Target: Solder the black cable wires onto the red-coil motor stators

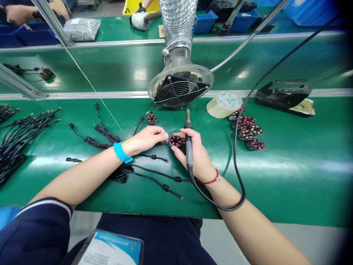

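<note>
My left hand (151,139), with a blue wristband, pinches a thin solder wire (171,130) whose tip sticks out above the fingers. In my right hand (199,154) is a soldering iron (189,147), its tip pointing up and away from me. The thumb and fingers of that hand also hold a small round motor stator (175,141) with red windings, right beside my left fingertips. A second stator (152,119) with a cable lies just beyond my left hand. Black cables (154,176) with bared ends lie under and near my left forearm.
A fume extractor fan (180,90) hangs low beyond my hands. To the right stand a tape roll (224,105), several stators (246,133) and a black iron holder (284,96). Bundled cables (16,147) lie left. The iron's cord (235,147) loops over my right forearm. Another person's hands show across the bench.
</note>
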Action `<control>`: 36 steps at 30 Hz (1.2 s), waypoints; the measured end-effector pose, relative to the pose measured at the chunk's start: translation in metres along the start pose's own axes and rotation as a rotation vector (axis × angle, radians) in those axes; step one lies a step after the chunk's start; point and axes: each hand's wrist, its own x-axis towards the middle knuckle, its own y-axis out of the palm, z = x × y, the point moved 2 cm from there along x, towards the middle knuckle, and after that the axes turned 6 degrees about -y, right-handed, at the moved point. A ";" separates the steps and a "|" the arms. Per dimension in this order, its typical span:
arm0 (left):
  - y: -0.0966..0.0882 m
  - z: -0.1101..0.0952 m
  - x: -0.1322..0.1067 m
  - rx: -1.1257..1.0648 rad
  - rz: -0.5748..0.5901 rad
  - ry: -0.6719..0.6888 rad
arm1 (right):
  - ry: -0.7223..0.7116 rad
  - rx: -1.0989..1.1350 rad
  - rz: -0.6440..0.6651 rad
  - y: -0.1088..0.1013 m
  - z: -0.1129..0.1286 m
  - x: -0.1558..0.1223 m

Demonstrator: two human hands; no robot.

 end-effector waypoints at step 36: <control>-0.004 -0.002 0.003 -0.217 -0.109 -0.060 | -0.087 -0.028 -0.055 -0.001 0.009 0.000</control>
